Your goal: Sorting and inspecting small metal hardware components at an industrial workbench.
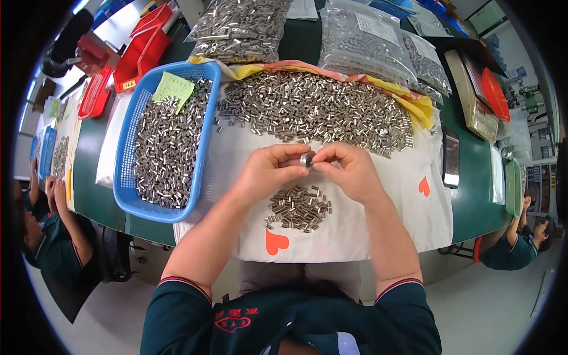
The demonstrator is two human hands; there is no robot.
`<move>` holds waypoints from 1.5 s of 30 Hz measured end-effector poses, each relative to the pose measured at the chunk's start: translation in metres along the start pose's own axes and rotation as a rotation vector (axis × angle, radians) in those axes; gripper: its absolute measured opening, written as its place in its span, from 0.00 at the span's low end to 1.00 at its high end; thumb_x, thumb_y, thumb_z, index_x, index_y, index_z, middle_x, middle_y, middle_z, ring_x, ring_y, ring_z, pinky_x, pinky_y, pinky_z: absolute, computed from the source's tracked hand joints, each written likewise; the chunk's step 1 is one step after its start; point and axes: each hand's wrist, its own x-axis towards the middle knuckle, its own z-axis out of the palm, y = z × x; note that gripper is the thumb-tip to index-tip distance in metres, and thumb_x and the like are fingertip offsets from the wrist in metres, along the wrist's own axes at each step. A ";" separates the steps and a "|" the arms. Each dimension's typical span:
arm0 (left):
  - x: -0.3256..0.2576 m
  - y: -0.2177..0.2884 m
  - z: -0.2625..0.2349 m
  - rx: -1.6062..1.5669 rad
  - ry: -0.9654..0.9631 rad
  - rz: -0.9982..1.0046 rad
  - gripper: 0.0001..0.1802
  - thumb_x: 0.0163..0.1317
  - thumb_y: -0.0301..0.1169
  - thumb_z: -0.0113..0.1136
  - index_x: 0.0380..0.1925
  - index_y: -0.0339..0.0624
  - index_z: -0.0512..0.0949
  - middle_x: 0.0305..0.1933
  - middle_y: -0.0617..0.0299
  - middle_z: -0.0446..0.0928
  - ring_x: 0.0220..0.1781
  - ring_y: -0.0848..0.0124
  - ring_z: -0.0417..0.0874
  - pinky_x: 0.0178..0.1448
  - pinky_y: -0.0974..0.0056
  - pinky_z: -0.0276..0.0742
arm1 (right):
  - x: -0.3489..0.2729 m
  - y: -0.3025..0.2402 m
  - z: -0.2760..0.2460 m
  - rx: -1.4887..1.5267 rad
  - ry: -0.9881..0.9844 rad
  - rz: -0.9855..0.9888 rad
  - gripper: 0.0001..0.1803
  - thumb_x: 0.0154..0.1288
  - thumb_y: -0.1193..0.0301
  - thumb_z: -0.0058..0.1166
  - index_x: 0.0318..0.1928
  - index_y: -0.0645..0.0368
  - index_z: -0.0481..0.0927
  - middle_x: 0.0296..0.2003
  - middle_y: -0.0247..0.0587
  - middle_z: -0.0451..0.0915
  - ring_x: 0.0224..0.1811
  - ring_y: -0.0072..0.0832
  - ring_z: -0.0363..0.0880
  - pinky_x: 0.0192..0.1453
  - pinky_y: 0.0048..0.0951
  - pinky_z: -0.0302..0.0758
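Note:
Above the white cloth (349, 228), my left hand (267, 170) pinches a short, round, shiny metal piece (305, 160) between thumb and fingers. My right hand (350, 173) meets it from the other side, thumb and forefinger closed at the metal piece's edge. Whatever is between those right fingertips is too small to make out. Just below the hands lies a small pile of short metal cylinders (297, 209). Beyond them spreads a large heap of similar metal cylinders (319, 109).
A blue plastic basket (121, 136) full of metal cylinders stands left, a green paper slip (175, 89) on top. Bulging clear bags (367, 44) of metal parts line the back. A phone (451, 158) lies right, near a red tray (494, 94). People sit at both sides.

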 end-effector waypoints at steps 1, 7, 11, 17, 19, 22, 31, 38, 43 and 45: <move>-0.001 0.000 -0.001 0.020 0.024 0.009 0.20 0.52 0.19 0.59 0.48 0.34 0.71 0.38 0.63 0.77 0.38 0.79 0.77 0.41 0.76 0.75 | 0.000 -0.003 0.002 -0.029 -0.026 0.006 0.05 0.51 0.77 0.55 0.31 0.62 0.78 0.29 0.33 0.78 0.29 0.18 0.72 0.35 0.20 0.70; -0.003 -0.002 -0.002 -0.012 0.005 0.005 0.20 0.51 0.17 0.58 0.48 0.34 0.72 0.39 0.63 0.77 0.38 0.79 0.76 0.42 0.75 0.75 | -0.001 -0.013 0.002 -0.160 -0.023 -0.013 0.04 0.50 0.78 0.55 0.29 0.62 0.78 0.26 0.33 0.77 0.28 0.19 0.72 0.33 0.21 0.70; -0.003 0.002 0.000 0.053 0.045 0.036 0.20 0.52 0.18 0.58 0.47 0.34 0.72 0.39 0.63 0.77 0.38 0.80 0.76 0.43 0.75 0.74 | -0.002 -0.014 0.009 -0.428 0.047 -0.260 0.04 0.48 0.79 0.56 0.27 0.62 0.76 0.25 0.35 0.76 0.28 0.26 0.73 0.32 0.24 0.69; -0.006 0.004 -0.008 0.262 0.076 0.071 0.20 0.50 0.21 0.62 0.45 0.36 0.74 0.33 0.67 0.76 0.34 0.83 0.74 0.39 0.76 0.73 | 0.000 -0.004 0.028 -0.666 0.141 -0.565 0.06 0.44 0.79 0.55 0.25 0.59 0.73 0.23 0.38 0.73 0.27 0.35 0.72 0.32 0.31 0.71; -0.006 0.005 -0.007 0.258 0.074 0.048 0.19 0.50 0.21 0.62 0.45 0.36 0.75 0.32 0.67 0.76 0.33 0.83 0.74 0.38 0.76 0.72 | -0.002 -0.004 0.028 -0.700 0.143 -0.586 0.06 0.43 0.80 0.55 0.25 0.59 0.73 0.23 0.38 0.73 0.27 0.35 0.72 0.31 0.31 0.71; -0.005 0.008 -0.007 0.179 0.011 0.049 0.19 0.50 0.21 0.61 0.45 0.36 0.74 0.33 0.65 0.77 0.34 0.83 0.75 0.38 0.76 0.73 | -0.004 -0.007 0.025 -0.626 0.152 -0.497 0.05 0.44 0.79 0.55 0.25 0.60 0.74 0.24 0.39 0.74 0.28 0.36 0.73 0.31 0.31 0.71; -0.006 0.004 0.000 0.189 -0.096 0.033 0.19 0.51 0.21 0.61 0.46 0.34 0.74 0.37 0.63 0.78 0.36 0.80 0.77 0.40 0.76 0.74 | -0.003 -0.010 -0.002 -0.243 -0.097 0.079 0.05 0.49 0.77 0.58 0.29 0.62 0.76 0.24 0.29 0.75 0.26 0.14 0.70 0.29 0.16 0.67; -0.011 0.009 0.007 0.479 -0.245 0.062 0.19 0.46 0.26 0.67 0.41 0.41 0.78 0.31 0.67 0.77 0.33 0.83 0.74 0.40 0.74 0.73 | 0.021 -0.009 -0.008 -0.467 -0.044 -0.030 0.05 0.51 0.72 0.56 0.31 0.57 0.78 0.23 0.34 0.74 0.25 0.24 0.72 0.31 0.25 0.69; -0.011 0.010 0.003 0.381 -0.246 0.060 0.19 0.46 0.24 0.67 0.41 0.40 0.78 0.32 0.68 0.77 0.34 0.83 0.74 0.41 0.75 0.72 | 0.043 0.005 0.019 -1.072 0.009 -0.374 0.04 0.48 0.71 0.54 0.27 0.52 0.80 0.26 0.37 0.74 0.33 0.34 0.73 0.39 0.33 0.70; -0.010 0.011 0.003 0.325 -0.228 0.047 0.19 0.46 0.23 0.65 0.42 0.39 0.77 0.33 0.67 0.77 0.35 0.83 0.74 0.42 0.75 0.72 | 0.044 0.009 0.021 -1.087 0.025 -0.363 0.04 0.48 0.71 0.53 0.25 0.53 0.81 0.26 0.38 0.75 0.33 0.35 0.73 0.40 0.33 0.70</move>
